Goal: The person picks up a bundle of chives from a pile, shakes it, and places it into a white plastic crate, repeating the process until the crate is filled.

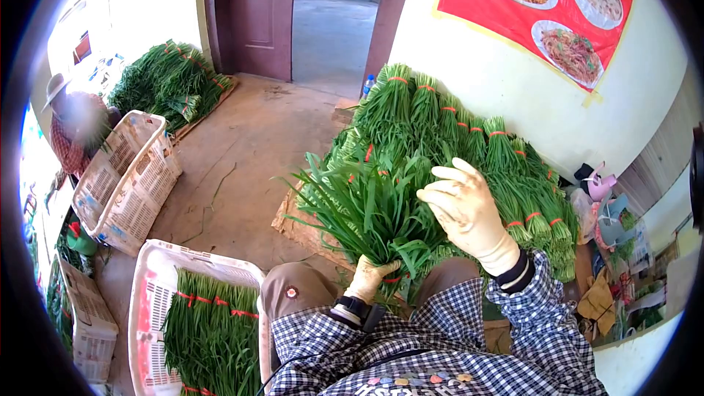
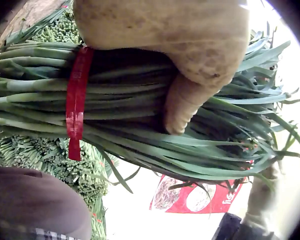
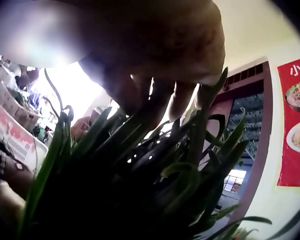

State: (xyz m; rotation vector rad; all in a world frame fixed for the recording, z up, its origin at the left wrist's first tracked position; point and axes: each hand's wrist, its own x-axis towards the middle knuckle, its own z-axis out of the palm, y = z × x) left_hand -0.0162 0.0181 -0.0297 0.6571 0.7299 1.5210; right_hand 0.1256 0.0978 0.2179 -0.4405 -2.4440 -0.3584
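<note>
My gloved left hand [image 1: 372, 278] grips a bundle of long green leaves [image 1: 367, 209] low down, by its red band [image 1: 392, 279]. In the left wrist view the left hand [image 2: 190, 55] lies round the stalks [image 2: 125, 105] beside the red band [image 2: 78, 100], thumb pressed on them. My gloved right hand [image 1: 469, 213] is raised at the right of the leaf tips, fingers spread and slightly bent. From the right wrist view, the right hand [image 3: 160, 55] is over the leaves [image 3: 140, 160], its fingertips dark among the tips.
Banded bundles [image 1: 499, 154] are piled ahead and to the right. A pink-and-white crate [image 1: 144, 308] of bundles stands at my left knee. Farther left are another crate [image 1: 139, 176], a person in a hat [image 1: 70, 121] and a green heap [image 1: 165, 81]. A doorway [image 1: 334, 37] is beyond.
</note>
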